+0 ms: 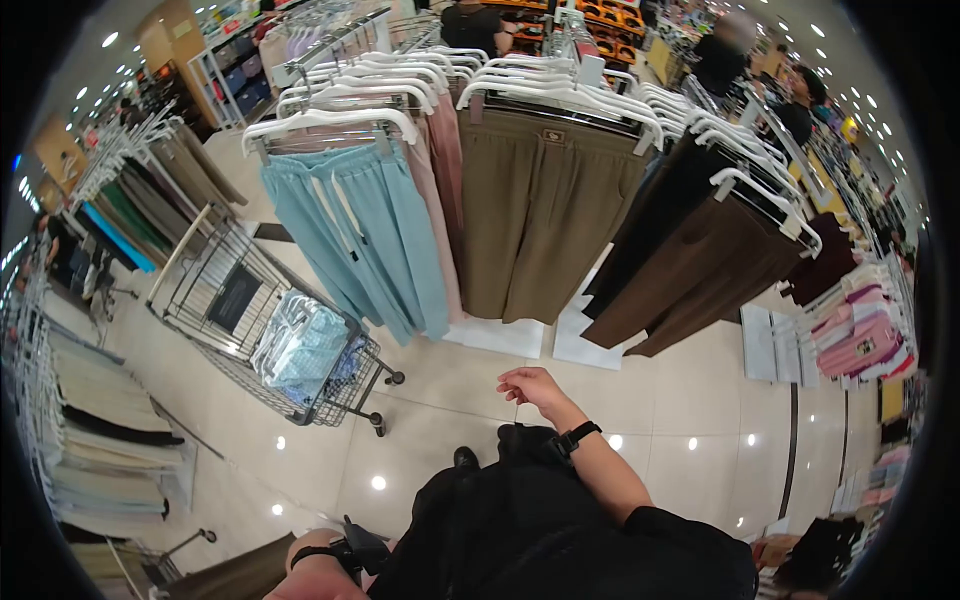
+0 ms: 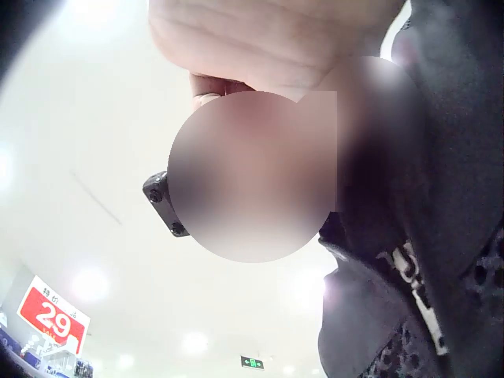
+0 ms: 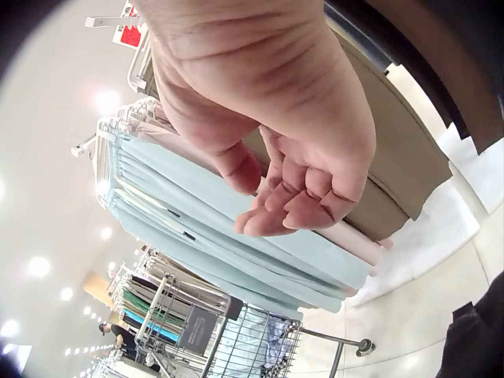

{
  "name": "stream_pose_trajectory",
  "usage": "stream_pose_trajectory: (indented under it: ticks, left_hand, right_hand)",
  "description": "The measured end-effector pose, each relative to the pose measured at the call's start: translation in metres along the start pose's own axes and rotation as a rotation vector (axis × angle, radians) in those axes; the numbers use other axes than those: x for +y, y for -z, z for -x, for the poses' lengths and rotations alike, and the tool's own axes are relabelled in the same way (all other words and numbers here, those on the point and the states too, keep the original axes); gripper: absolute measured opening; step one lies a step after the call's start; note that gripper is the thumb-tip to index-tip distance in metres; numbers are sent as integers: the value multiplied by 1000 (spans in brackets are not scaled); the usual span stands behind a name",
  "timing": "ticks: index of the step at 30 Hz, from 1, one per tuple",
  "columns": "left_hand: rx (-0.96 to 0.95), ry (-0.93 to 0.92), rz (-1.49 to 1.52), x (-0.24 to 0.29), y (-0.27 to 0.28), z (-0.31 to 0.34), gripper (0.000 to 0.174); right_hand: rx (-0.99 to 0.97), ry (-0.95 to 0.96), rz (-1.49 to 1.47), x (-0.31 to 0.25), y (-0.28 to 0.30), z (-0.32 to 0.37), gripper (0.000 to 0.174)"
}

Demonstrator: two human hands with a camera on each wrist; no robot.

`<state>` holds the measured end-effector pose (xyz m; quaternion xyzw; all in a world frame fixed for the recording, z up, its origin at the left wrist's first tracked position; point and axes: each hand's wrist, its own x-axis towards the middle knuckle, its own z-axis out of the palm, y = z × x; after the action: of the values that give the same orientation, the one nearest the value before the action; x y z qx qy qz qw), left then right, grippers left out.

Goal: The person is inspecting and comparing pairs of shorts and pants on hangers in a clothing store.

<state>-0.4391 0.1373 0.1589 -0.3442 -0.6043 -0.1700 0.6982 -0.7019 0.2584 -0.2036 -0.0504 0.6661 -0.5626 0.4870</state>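
Observation:
My right hand (image 1: 535, 388) hangs above the floor in front of the rack, its fingers loosely curled and holding nothing. In the right wrist view the same hand (image 3: 276, 134) overlaps light blue trousers (image 3: 228, 228) without visibly gripping them. These trousers (image 1: 355, 230) hang from a white hanger beside olive-brown trousers (image 1: 545, 215). Part of my left hand (image 2: 268, 39) fills the top of the left wrist view; its fingers are mostly hidden by a blurred area. A small black piece (image 2: 164, 206) shows next to that area.
A wire shopping cart (image 1: 170, 290) stands at the left, with light blue clothes and white hangers (image 1: 300, 340) in its lower front part. Dark brown trousers (image 1: 700, 265) hang to the right. More clothes racks line both sides, and people stand beyond the rack.

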Motion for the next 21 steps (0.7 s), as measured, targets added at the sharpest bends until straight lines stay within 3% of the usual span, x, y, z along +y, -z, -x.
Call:
stream_pose_trajectory:
  ticks: [2,4,5,6,8,11,12,13,14,18,20,21]
  left_hand:
    - [77,-7,-28,-3,-15,-1,34]
    - [-27,-32,-46,-3,-24,0,35]
    - [-17,-44,-34,-7,-32,2,27]
    - [111,-54,-36,-12,-50,1,15]
    - [20,-81,-94,-10,-49,4,15]
    - [-292,-34,-307,18,-39,22,31]
    - [-242,94,-209,19,-36,33,26]
    - [-299,197,-303,38,-32,45,7]
    - [-279,356,-473,42,-40,45,10]
    - [-731,1107,-1047,97,-55,79,20]
    - [-790,1448,-1148,133,-64,113,20]
    - [-774,1475,-1206,154,-68,129,20]
  right_hand:
    - [-23,-3,7,-3,11,-6,21]
    - [-70,-12,28,-2,24,-12,21]
    - [-59,-4,13,-2,31,-14,20]
    - [-59,1,1,-3,35,-18,20]
    - [-80,2,-1,-5,44,-25,22]
    - [-162,-33,5,-7,53,-43,22]
    - [-195,-46,7,-7,55,-50,22]
    - [-229,-74,19,-6,55,-58,22]
    - [-259,-102,29,-5,53,-65,22]
    - [-414,-222,253,-1,32,-95,21]
    - [-515,-253,332,2,13,-106,21]
    - [-563,-269,365,1,-1,-108,21]
